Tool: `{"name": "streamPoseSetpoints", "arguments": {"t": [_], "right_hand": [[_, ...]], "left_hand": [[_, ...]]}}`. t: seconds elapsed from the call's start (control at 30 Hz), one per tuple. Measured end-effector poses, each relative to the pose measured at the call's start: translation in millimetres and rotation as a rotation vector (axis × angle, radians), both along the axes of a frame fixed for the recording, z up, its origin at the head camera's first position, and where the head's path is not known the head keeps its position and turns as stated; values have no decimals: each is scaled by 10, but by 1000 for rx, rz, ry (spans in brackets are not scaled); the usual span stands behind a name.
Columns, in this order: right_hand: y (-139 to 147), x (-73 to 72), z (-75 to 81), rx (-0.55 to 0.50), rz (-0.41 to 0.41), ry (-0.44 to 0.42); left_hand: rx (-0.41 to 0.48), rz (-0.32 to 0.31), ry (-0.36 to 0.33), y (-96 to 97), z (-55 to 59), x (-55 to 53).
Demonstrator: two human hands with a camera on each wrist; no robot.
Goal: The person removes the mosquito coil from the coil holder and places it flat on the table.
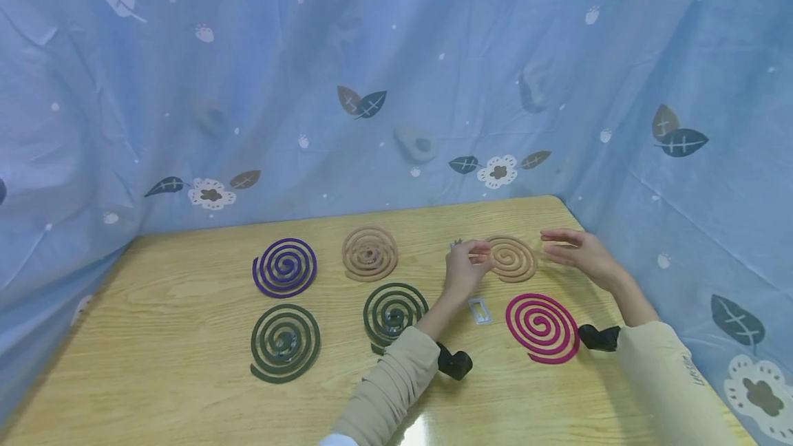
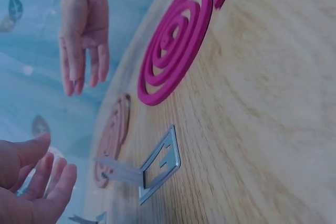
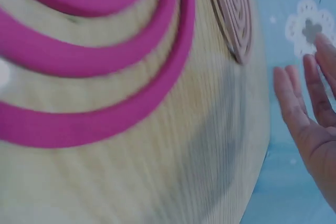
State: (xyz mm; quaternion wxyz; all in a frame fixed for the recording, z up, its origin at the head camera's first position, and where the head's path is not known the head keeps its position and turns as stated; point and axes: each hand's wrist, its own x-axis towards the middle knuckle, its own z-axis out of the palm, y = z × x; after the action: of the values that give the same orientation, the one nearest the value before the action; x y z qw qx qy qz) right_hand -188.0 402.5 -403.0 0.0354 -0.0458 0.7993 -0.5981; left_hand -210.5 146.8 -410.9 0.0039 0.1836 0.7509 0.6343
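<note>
A tan mosquito coil (image 1: 519, 274) lies flat at the table's back right, between my two hands. My left hand (image 1: 469, 269), its fingers loosely bent and holding nothing, is above the coil's left edge. On the coil's right side, my right hand (image 1: 582, 253) hovers with relaxed fingers and nothing in them. In the left wrist view, a metal coil stand (image 2: 177, 165) with a raised prong lies near the left hand. A pink mosquito coil (image 1: 542, 356) rests nearer the front, below the right hand. Part of another stand (image 1: 455, 244) shows behind the left hand.
To the left lie a purple coil (image 1: 310, 268), a second tan coil (image 1: 349, 263) and two dark green coils (image 1: 316, 343) (image 1: 369, 312); stands show beneath some. A blue patterned curtain (image 1: 396, 88) encloses the wooden table (image 1: 155, 336) at the back and sides.
</note>
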Motion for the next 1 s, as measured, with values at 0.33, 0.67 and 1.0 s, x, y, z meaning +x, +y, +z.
{"name": "streamPoseSetpoints", "arguments": {"t": [0.33,0.67,1.0], "right_hand": [[-388,318,58,-131,-48,166],[-963,578,197,-4,-61,207],[-1398,715,34,-78,-18,227]], "left_hand": [[62,-111,-15,-239,164,209],[25,-139,-8,-714,332,379],[25,-97,-20,-1461,229,442]]}}
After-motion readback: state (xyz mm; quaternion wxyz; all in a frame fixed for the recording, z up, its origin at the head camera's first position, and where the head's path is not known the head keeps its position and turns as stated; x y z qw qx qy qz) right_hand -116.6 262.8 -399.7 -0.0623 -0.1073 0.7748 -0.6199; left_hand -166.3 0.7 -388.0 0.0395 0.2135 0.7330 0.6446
